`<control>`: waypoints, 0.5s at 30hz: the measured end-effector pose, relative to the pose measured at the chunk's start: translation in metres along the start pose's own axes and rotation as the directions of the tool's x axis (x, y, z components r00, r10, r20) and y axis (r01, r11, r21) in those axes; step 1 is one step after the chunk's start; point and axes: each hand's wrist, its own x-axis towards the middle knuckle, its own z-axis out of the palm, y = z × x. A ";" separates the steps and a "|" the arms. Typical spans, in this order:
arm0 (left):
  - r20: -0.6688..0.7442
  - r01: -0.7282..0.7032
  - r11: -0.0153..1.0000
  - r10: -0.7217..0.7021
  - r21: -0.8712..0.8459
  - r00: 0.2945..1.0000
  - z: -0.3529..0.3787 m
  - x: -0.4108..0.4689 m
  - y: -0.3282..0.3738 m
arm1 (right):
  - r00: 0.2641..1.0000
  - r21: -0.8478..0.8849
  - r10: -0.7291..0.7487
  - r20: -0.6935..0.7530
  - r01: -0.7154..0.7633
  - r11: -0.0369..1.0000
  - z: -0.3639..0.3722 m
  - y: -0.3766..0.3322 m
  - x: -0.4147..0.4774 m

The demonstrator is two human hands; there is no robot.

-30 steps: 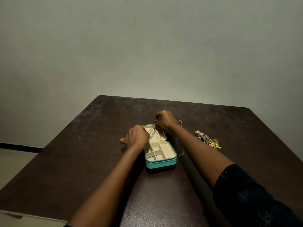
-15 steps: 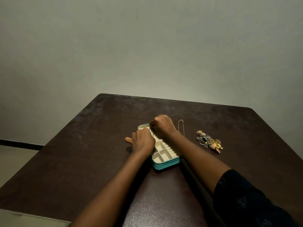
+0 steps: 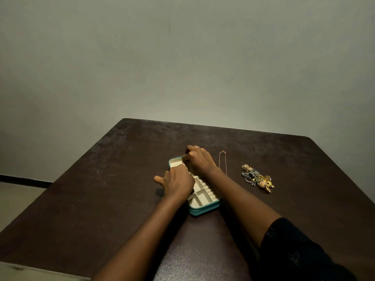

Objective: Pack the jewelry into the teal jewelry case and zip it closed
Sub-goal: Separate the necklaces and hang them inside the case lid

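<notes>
Head view: right hand (image 3: pixel 199 162) fingers tight on chain (image 3: pixel 183 160) at teal case (image 3: pixel 203 210) far edge; left hand (image 3: pixel 178 184) grip unclear.

The case (image 3: pixel 205 206) lay open at the middle of the table (image 3: pixel 101 189), cream compartments up, its long axis running from 5 to 11 o'clock. The right hand (image 3: pixel 199 162) sat curled over the 11 o'clock end with a ring on one finger, and it pinched a thin gold chain (image 3: pixel 183 161) at the fingertips. The left hand (image 3: pixel 177 182) covered the case's 9 o'clock side, thumb out toward 9; what its fingers did was hidden. A necklace (image 3: pixel 222 161) lay straight at 2 o'clock from the case, just beside the right wrist. Further out at 3 o'clock was a heap of jewelry (image 3: pixel 257 178).
</notes>
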 end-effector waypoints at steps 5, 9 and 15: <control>-0.006 0.020 0.990 -0.021 -0.138 1.000 -0.006 0.008 -0.007 | 0.998 0.017 0.018 0.053 -0.019 1.000 -0.002 0.000 0.000; -0.035 0.129 0.975 -0.138 -0.180 0.990 -0.012 0.019 -0.013 | 1.000 0.054 0.017 0.004 -0.017 0.998 -0.002 -0.001 0.000; -0.077 0.172 0.928 -0.209 -0.331 0.975 -0.008 0.036 -0.030 | 0.991 0.120 0.047 -0.128 -0.032 0.992 0.001 0.000 -0.002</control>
